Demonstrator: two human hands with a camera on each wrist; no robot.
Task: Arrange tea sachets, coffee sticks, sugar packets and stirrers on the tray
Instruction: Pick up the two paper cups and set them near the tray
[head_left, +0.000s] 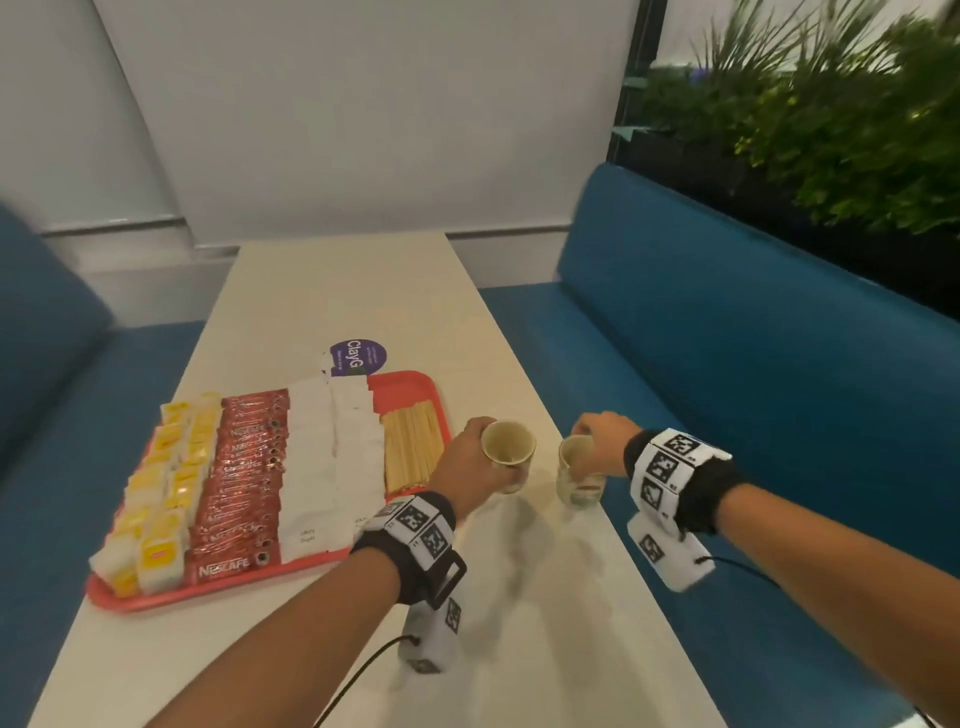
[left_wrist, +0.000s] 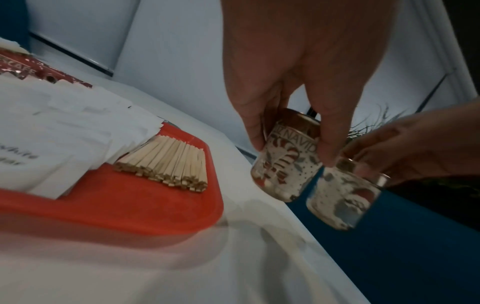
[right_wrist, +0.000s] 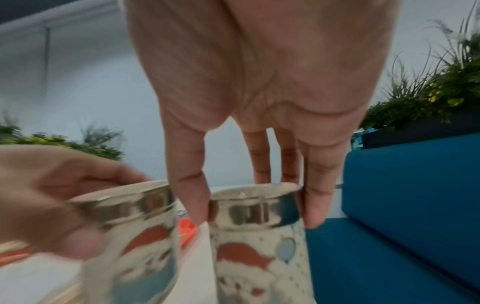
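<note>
A red tray (head_left: 410, 384) lies on the white table's left half. It carries rows of yellow tea sachets (head_left: 161, 493), red coffee sticks (head_left: 244, 478), white sugar packets (head_left: 332, 457) and wooden stirrers (head_left: 410, 447). Right of the tray, my left hand (head_left: 480, 457) grips a Christmas-print cup (head_left: 508, 449) by its rim, and the cup is tilted. My right hand (head_left: 592, 441) grips a second, upright cup (head_left: 576, 478) from above, near the table's right edge. The left wrist view shows the left hand (left_wrist: 291, 148) on its cup (left_wrist: 285, 168), beside the stirrers (left_wrist: 168, 162). The right wrist view shows the right hand (right_wrist: 255, 218) around its cup's rim (right_wrist: 259, 257).
A round purple sticker (head_left: 358, 356) lies on the table (head_left: 337, 291) behind the tray. Blue padded benches (head_left: 727, 364) flank the table on both sides. A planter with green plants (head_left: 831, 130) runs behind the right bench. A pale wall closes the far end.
</note>
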